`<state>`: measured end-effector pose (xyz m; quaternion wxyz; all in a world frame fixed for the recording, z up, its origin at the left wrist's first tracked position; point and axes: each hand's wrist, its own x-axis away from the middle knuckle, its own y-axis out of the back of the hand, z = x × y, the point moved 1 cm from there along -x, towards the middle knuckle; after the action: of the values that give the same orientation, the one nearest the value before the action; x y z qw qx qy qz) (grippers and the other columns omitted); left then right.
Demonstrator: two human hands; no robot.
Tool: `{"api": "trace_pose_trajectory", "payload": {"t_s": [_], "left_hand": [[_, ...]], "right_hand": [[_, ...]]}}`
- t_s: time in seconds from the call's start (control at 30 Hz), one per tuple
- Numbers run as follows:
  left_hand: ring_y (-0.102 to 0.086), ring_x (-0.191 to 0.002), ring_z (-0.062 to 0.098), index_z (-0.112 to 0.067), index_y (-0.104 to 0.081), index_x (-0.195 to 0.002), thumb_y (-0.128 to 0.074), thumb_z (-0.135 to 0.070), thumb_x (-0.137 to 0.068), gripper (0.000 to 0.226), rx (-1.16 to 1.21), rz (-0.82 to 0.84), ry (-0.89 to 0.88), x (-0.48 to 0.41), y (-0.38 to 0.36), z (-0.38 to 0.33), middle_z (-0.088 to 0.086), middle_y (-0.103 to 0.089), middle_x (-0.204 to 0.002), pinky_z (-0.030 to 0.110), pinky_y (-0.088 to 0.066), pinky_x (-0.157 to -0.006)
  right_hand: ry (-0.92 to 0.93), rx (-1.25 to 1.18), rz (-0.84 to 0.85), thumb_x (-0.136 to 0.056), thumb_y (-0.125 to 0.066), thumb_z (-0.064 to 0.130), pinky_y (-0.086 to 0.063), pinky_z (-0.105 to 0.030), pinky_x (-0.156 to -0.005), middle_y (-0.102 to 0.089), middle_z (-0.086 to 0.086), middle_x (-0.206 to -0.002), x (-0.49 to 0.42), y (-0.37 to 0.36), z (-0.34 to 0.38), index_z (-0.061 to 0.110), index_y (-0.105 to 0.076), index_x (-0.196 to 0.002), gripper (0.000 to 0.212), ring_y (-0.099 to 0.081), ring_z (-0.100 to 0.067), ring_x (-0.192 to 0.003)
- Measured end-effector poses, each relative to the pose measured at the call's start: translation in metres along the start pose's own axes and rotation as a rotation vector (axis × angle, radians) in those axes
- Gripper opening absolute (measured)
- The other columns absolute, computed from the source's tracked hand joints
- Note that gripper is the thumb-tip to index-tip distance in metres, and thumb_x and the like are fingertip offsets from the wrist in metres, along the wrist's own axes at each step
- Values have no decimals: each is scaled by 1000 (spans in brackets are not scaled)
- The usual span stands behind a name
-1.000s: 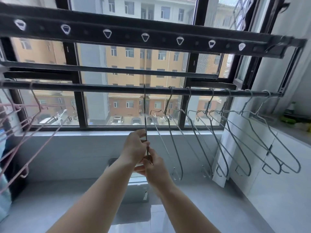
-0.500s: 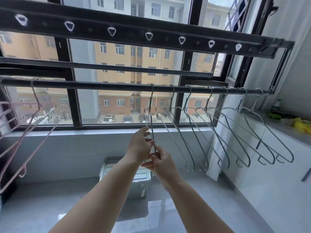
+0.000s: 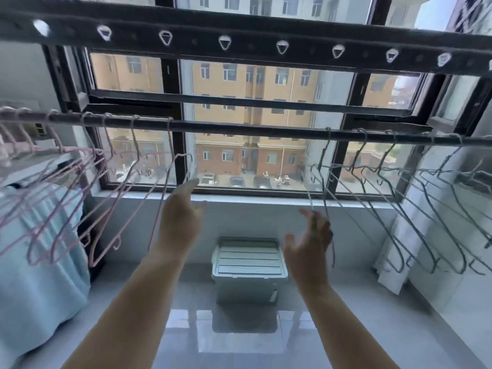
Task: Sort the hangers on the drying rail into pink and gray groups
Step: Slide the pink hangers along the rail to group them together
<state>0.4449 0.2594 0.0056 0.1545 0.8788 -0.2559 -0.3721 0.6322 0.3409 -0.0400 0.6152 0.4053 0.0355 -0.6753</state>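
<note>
Reaches up with the left grip (image 3: 181,219) released, fingers straight and holding nothing, fingertip just short of (or perhaps brushing, too blurred to call) the nearest pink hanger (image 3: 165,186) toward 11 o'clock. Holds the right grip (image 3: 306,249) likewise released, fingers loosely spread, right beside the wire of the nearest gray hanger (image 3: 323,187) running up toward 1 o'clock. Cannot tell whether skin meets wire there, but shows no curl around it. Going outward along the drying rail (image 3: 239,127), finds the pink hangers (image 3: 80,187) bunched at 9 o'clock with hooks close together. Finds the gray hangers (image 3: 404,198) strung out toward 3 o'clock, with a bare stretch of rail between the two groups at 12 o'clock. Shows no gray among the pink and no pink among the gray, as far as visible (both rail ends run off the edges, so unseen strays cannot be ruled out). Reads, then, as a sort essentially finished, with the colours separated and nothing in hand. Leaves perhaps only tidying, such as closing up the spacing of the gray hooks or squaring the pink ones hanging crossed at angles. Farther out, takes in a lidded plastic box (image 3: 249,262) on the floor at 6 o'clock below the windowsill and a light blue cloth (image 3: 40,275) at 8 o'clock. Takes in also a dark perforated bar (image 3: 239,33) overhead at 12 o'clock and the window (image 3: 253,155) beyond.
</note>
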Motion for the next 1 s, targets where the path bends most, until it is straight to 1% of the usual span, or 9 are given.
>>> {"api": "trace_pose_trajectory", "payload": {"t_s": [0.07, 0.17, 0.27, 0.37, 0.43, 0.57, 0.7, 0.83, 1.0], "left_hand": [[-44, -128, 30, 2, -45, -129, -58, 3, -82, 49, -90, 9, 31, -5, 16, 24, 20, -49, -135, 28, -28, -108], [-43, -126, 36, 3, -38, -134, -51, -2, -88, 48, -139, 107, 156, -8, 30, 55, 24, -44, -137, 41, -34, -107], [-49, -120, 36, -5, -35, -136, -43, -12, -93, 45, -153, 219, 362, -6, 42, 82, 21, -47, -135, 38, -41, -98], [-55, -110, 25, -19, -54, -119, -45, -9, -92, 30, 49, 273, 443, -3, 50, 98, 10, -58, -127, 25, -44, -84], [-59, -91, 21, -16, -59, -94, -49, -1, -90, 18, 220, 285, 440, -3, 50, 103, 10, -65, -112, 25, -50, -74], [-58, -65, 11, -9, -60, -102, -55, 4, -85, 22, 449, 303, 446, -4, 41, 98, -1, -67, -89, 20, -52, -50], [-58, -66, 9, -10, -60, -103, -58, 5, -83, 25, 636, 387, 429, -4, 17, 69, -4, -67, -86, 23, -49, -52], [-62, -74, 10, -4, -60, -101, -59, 10, -80, 25, 783, 448, 375, 3, -15, 26, 2, -66, -82, 11, -52, -60], [-64, -71, 10, -6, -55, -104, -58, 8, -82, 27, 887, 552, 405, 15, -58, -20, 3, -64, -81, 11, -52, -58]], "right_hand": [[98, -82, 281, -84, -56, 5, -15, -5, -94, -51, -10, -126, 16, -30, 29, 11, -53, -120, 37, -42, -24, -121], [156, -128, 691, -90, -51, 16, -21, -17, -101, -47, -10, -135, 44, -78, 67, 11, -44, -130, 41, -39, -23, -127], [137, -118, 869, -93, -49, 22, -20, -23, -108, -36, -12, -146, 66, -120, 96, 7, -29, -140, 54, -32, -23, -135], [0, -167, 964, -92, -50, 24, -36, -28, -95, -46, -12, -138, 80, -145, 119, 10, -31, -136, 49, -47, -28, -122], [-79, -265, 958, -92, -49, 17, -42, -32, -90, -52, -11, -130, 85, -152, 128, 13, -37, -130, 40, -53, -29, -115], [-91, -382, 810, -90, -49, 9, -42, -25, -85, -59, -8, -124, 82, -144, 132, 12, -47, -125, 35, -57, -24, -112], [-57, -373, 655, -89, -49, 11, -49, -34, -80, -68, -15, -107, 71, -118, 117, 7, -58, -110, 23, -63, -29, -99], [-67, -315, 431, -93, -44, 14, -51, -53, -79, -69, -21, -88, 60, -82, 89, 2, -61, -92, 21, -63, -38, -83], [-134, -207, 328, -94, -39, 16, -52, -52, -76, -69, -16, -82, 44, -37, 54, 5, -59, -87, 25, -66, -33, -79]]}}
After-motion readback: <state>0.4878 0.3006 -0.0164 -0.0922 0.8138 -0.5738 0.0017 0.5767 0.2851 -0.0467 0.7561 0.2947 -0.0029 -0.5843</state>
